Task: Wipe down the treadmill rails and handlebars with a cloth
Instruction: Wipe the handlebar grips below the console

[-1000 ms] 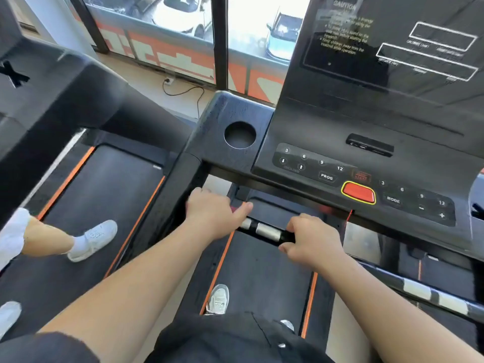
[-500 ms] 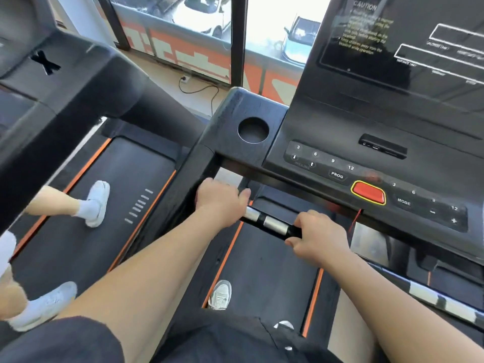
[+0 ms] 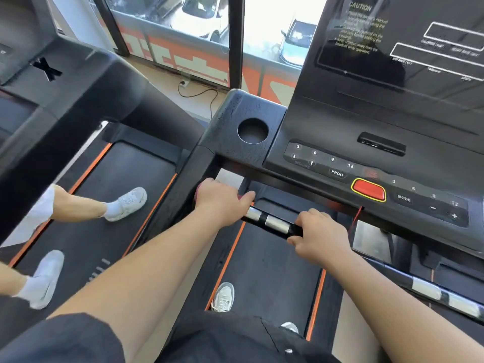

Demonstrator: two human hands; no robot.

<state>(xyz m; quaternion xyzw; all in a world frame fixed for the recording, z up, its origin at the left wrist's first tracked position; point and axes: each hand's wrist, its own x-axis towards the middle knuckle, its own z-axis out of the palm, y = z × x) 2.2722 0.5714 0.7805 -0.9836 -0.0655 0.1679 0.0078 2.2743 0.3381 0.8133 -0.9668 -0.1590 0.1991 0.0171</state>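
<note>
Bright daylight from the front, wide-angle bend at the edges.

Sun pours through the window point(image 3: 264, 30) ahead and blows out to white around the parked cars; the floor below it is lit warmly. The glossy console screen point(image 3: 392, 48) carries pale reflections, its small print soft. Straight edges bow toward the frame borders, and the neighbouring treadmill point(image 3: 52, 100) at left smears slightly.

The single head-worn wide-angle view looks forward and steeply down from close above the treadmill's handlebar point(image 3: 272, 222), with the console point(image 3: 379, 163) near at right, the belt point(image 3: 269, 279) below, a neighbouring treadmill point(image 3: 110, 195) at left and the window point(image 3: 204, 24) far ahead.
</note>
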